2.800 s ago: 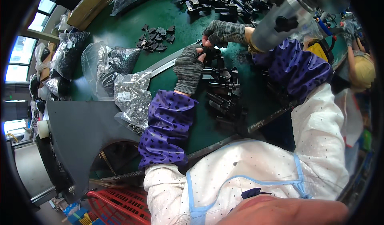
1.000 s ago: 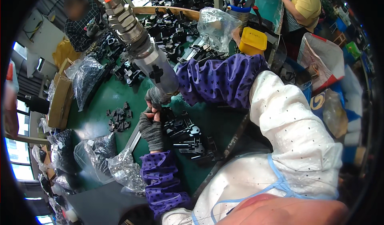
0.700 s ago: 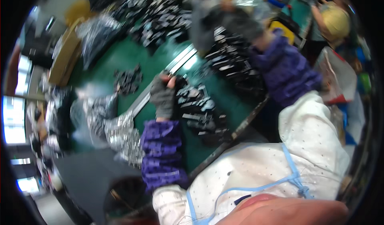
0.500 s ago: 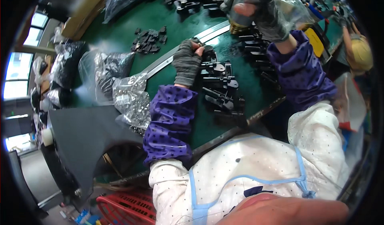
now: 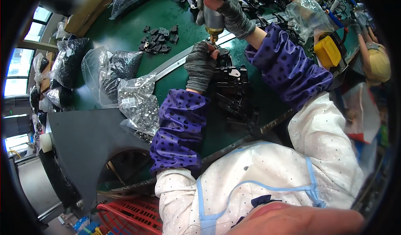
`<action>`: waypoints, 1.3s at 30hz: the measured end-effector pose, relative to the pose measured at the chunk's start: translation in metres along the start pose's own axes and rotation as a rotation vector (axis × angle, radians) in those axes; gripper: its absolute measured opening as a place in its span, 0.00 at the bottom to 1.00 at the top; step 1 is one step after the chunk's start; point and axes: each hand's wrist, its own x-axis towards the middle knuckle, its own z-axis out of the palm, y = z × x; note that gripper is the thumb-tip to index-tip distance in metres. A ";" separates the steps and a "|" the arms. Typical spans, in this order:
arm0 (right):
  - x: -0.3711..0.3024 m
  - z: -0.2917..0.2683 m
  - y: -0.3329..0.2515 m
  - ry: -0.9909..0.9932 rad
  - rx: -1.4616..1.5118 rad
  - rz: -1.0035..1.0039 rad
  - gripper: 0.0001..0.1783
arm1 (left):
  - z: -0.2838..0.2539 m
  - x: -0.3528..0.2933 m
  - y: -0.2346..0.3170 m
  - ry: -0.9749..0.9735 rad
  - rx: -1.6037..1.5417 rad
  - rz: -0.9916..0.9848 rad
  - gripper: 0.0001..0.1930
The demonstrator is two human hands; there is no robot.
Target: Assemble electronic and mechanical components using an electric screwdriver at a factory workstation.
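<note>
My right hand, in a grey fingerless glove, is wrapped round a silver power screwdriver with a brass-coloured nose. The tool stands upright, its tip close to the fingertips of my left hand. In a matching glove, that left hand is closed in a pinch at a black metal bracket beside a long metal bar. The fingers hide part of the bracket, and whether the tip touches it I cannot tell. Several black bracket assemblies lie in a row just right of my left hand.
Small black parts lie heaped on the green table. A clear bag of small metal pieces rests by my left sleeve, with a bag of dark parts behind. A yellow container stands right; a co-worker's arm is beyond.
My right hand has brought the screwdriver leftward and down from the far right to my left hand's fingertips. The left hand has shifted slightly right, still pinching.
</note>
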 end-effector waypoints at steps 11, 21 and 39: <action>-0.002 -0.011 -0.001 -0.065 0.082 0.005 0.20 | 0.005 0.003 -0.005 -0.002 -0.022 0.025 0.08; -0.012 0.007 -0.024 -0.033 0.025 0.075 0.28 | 0.000 0.001 -0.001 -0.034 0.026 -0.066 0.09; 0.013 0.007 -0.022 -0.150 -0.050 0.043 0.28 | 0.003 0.018 -0.012 -0.003 0.047 0.111 0.10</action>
